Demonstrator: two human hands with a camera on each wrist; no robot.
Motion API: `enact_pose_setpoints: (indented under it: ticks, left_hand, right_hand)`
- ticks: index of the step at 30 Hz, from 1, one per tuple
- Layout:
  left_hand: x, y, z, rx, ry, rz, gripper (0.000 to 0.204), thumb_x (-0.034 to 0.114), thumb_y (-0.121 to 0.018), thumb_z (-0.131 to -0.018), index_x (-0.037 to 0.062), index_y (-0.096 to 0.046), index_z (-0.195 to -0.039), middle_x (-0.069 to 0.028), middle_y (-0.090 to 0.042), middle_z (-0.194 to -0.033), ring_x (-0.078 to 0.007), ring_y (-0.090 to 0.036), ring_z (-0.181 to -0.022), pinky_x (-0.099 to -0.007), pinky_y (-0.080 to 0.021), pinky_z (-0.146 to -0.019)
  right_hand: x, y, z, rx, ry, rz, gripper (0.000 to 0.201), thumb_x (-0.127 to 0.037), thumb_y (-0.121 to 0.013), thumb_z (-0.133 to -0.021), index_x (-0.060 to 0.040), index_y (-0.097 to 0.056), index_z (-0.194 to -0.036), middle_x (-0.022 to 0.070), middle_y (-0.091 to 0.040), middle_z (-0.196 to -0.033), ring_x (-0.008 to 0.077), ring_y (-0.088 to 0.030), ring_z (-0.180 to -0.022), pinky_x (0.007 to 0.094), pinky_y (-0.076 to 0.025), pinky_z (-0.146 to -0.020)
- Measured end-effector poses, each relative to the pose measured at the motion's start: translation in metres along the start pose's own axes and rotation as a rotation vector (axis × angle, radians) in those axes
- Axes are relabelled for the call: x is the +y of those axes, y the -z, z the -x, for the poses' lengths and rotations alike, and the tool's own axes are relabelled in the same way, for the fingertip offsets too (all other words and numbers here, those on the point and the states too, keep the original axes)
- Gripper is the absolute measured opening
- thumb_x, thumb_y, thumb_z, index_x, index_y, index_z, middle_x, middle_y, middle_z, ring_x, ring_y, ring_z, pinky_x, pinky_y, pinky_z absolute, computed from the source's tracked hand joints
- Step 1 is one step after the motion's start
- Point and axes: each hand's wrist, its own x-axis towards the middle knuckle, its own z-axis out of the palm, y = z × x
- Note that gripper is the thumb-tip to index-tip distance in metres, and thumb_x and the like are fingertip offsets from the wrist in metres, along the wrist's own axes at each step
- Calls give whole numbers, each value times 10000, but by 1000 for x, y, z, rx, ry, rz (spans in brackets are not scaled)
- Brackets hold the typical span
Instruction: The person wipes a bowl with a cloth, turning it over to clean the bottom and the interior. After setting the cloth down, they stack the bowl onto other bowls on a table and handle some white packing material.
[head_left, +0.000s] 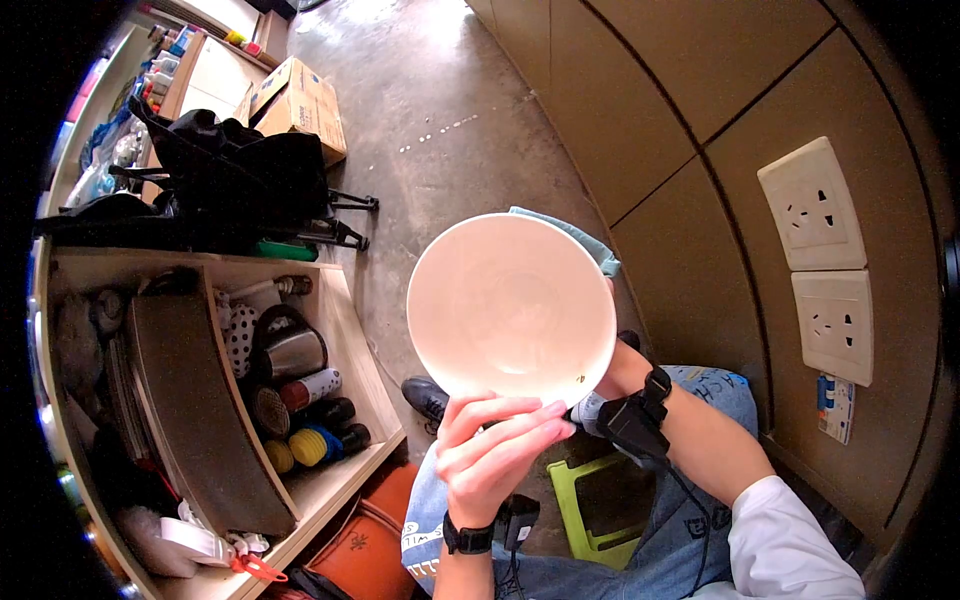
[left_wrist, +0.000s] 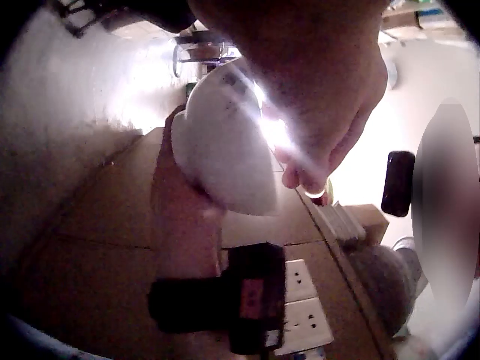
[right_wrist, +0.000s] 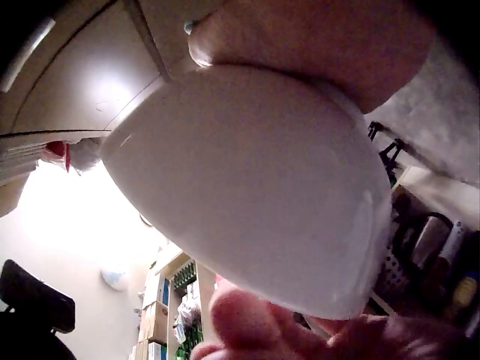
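Observation:
A white bowl [head_left: 510,300], its inside turned up, has a small dark mark near the lower right rim. My left hand [head_left: 490,455] grips the near rim, fingers lying along the edge. Mostly hidden behind the bowl's right side, my right hand [head_left: 625,365] holds it from outside. In the left wrist view my right hand [left_wrist: 187,202] lies against the underside of the bowl [left_wrist: 229,146]. The right wrist view has the bowl's outside [right_wrist: 255,180] between my right hand [right_wrist: 322,45] and my left fingers [right_wrist: 262,319]. Light blue cloth [head_left: 575,238] shows behind the far rim.
At left stands an open wooden drawer [head_left: 345,345] with a kettle [head_left: 290,345] and bottles. A black bag [head_left: 230,170] and a cardboard box [head_left: 305,105] lie beyond. A green stool [head_left: 570,510] is below my hands; wall sockets [head_left: 815,205] are at right.

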Motion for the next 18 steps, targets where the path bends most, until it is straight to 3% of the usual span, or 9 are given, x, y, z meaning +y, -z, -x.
enact_pose_setpoints:
  ticks: [1, 2, 4, 6, 7, 8, 10, 15, 18]
  left_hand:
    - [-1, 0, 1, 72, 8, 78, 233, 166, -877, -709, 141, -769, -913, 29, -775, -909, -152, -702, -872, -313, -518, -769]
    - [-1, 0, 1, 199, 10, 154, 138, 210, -819, -811, 104, -736, -844, -9, -767, -844, -180, -687, -810, -304, -522, -727]
    - [-11, -2, 1, 428, 88, 276, 291, 297, -666, -959, 83, -674, -763, -26, -704, -698, -194, -631, -703, -328, -497, -692]
    - [-16, 2, -7, 480, 140, 191, 541, 396, -401, -1092, 141, -424, -615, 24, -431, -502, -146, -438, -588, -316, -407, -689]
    - [-20, 4, -3, 550, 268, 289, 541, 364, -370, -1106, 153, -377, -608, 25, -342, -525, -133, -412, -605, -319, -387, -706]
    - [-24, 7, -2, 551, 267, 288, 541, 364, -370, -1106, 153, -377, -608, 25, -342, -525, -133, -412, -605, -319, -387, -706]
    - [-33, 13, -1, 710, 581, 769, 518, 337, -374, -1109, 153, -355, -624, 24, -325, -553, -125, -401, -617, -316, -379, -678]
    - [-42, 19, -4, 738, 735, 1323, 228, 195, -450, -1042, 125, -401, -831, 10, -404, -740, -142, -431, -715, -301, -390, -684]
    - [-38, 22, -9, 777, 748, 1485, 228, 205, -450, -1040, 118, -418, -831, 2, -400, -729, -153, -431, -710, -306, -395, -684]
  right_hand:
    - [0, 4, 3, -8, -2, -4, 307, -203, -471, -1055, -9, -642, -1221, 47, -705, -1056, 104, -667, -881, 250, -548, -739]
    - [-1, 7, 5, -10, -7, -9, 308, -203, -471, -1055, -9, -642, -1221, 48, -705, -1055, 104, -667, -881, 251, -548, -738]
    - [-1, 10, 8, -14, -15, -13, 309, -204, -470, -1055, -8, -642, -1220, 49, -705, -1054, 105, -668, -880, 251, -549, -738]
    - [-2, 11, 10, -13, -24, -18, 310, -205, -469, -1055, -8, -642, -1220, 50, -705, -1054, 106, -669, -879, 251, -550, -737]
    - [-2, 11, 10, -13, -25, -20, 311, -206, -469, -1055, -8, -642, -1219, 51, -706, -1053, 107, -669, -879, 251, -551, -736]
    - [-1, 11, 10, -10, -28, -23, 311, -207, -468, -1055, -8, -642, -1219, 51, -706, -1053, 107, -670, -879, 252, -551, -736]
    - [-1, 10, 11, -8, -33, -25, 312, -208, -467, -1055, -7, -642, -1218, 52, -706, -1052, 108, -671, -878, 252, -552, -735]
    - [2, 9, 10, -11, -52, -33, 315, -210, -465, -1054, -6, -642, -1217, 55, -707, -1050, 111, -673, -877, 253, -554, -733]
    - [2, 7, 8, -20, -65, -43, 317, -212, -464, -1054, -6, -642, -1216, 57, -707, -1049, 112, -675, -876, 253, -556, -732]
